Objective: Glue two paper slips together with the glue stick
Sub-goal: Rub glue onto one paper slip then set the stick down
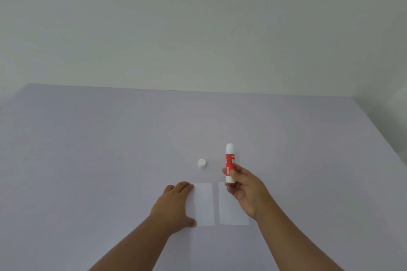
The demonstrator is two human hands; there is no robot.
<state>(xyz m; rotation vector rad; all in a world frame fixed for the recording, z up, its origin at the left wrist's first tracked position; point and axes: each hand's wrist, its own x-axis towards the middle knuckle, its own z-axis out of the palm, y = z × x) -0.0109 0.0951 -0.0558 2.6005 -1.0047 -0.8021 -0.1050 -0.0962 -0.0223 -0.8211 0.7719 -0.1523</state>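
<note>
Glue stick (230,163) upright in right hand (246,191), cap (202,164) standing apart on table (88,149).
Left hand (174,204) lies flat and spread, touching left paper slip (204,203); right paper slip (231,209) just beside.

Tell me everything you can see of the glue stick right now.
The glue stick is a white tube with a red label, plastic by its look. The right hand holds it upright by its lower half, above the right paper slip. Its rounded white top points up. A small white cap stands apart on the table, so it seems uncapped.
</note>
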